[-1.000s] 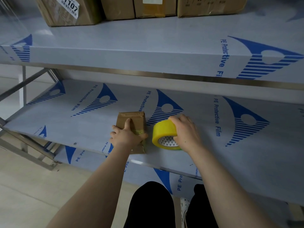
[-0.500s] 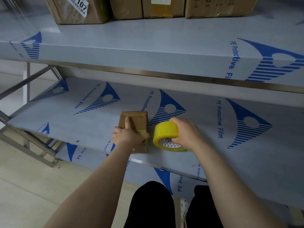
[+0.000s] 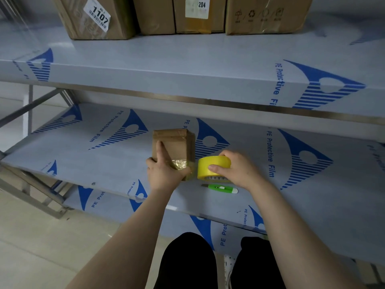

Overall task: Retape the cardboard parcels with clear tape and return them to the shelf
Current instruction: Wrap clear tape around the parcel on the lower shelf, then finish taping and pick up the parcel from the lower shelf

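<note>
A small cardboard parcel (image 3: 177, 146) lies on the middle shelf (image 3: 104, 163). My left hand (image 3: 164, 172) holds its near end, index finger stretched along the top and thumb pressing a crinkled strip of tape (image 3: 180, 163) onto it. That strip runs right to a yellow tape roll (image 3: 208, 166), which my right hand (image 3: 237, 172) grips, thumb across the roll's front.
A green utility knife (image 3: 220, 188) lies on the shelf just in front of the roll. Larger cardboard boxes, one labelled 1107 (image 3: 98, 17) and one labelled 204 (image 3: 198, 13), stand on the upper shelf (image 3: 187, 65). My dark-clothed legs (image 3: 187, 261) are below, over a pale floor (image 3: 31, 247).
My right hand has tipped the roll flatter and shifted its grip, uncovering the green knife beneath it. The camera view has dropped slightly. My left hand stays on the parcel.
</note>
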